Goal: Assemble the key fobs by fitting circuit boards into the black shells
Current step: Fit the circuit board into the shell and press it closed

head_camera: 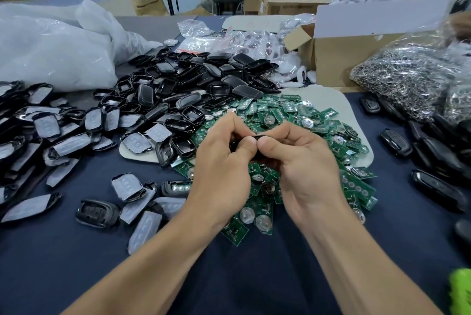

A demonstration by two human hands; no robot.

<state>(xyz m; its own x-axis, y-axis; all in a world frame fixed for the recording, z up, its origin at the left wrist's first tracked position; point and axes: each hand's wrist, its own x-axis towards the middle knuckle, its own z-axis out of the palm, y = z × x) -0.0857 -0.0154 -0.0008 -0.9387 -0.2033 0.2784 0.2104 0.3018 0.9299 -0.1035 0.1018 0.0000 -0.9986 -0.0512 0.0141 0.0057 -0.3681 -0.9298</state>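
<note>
One black shell (255, 138) is held just above the heap of green circuit boards (293, 116). It is pinched from both sides by the thumbs and curled fingers of the left hand (224, 161) and the right hand (305, 164). Whether a board is seated inside cannot be told, because the fingers cover it. Some closed fobs (395, 142) are laid at the right, so a few pieces seem finished. A large pile of empty shells (193, 77) is seen behind, so most of the work is judged to remain.

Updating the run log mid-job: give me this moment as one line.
phase: shell in hand | left hand: grips black shell | right hand: pinches same shell | circuit board pile: under hands | board seated: cannot tell
</note>
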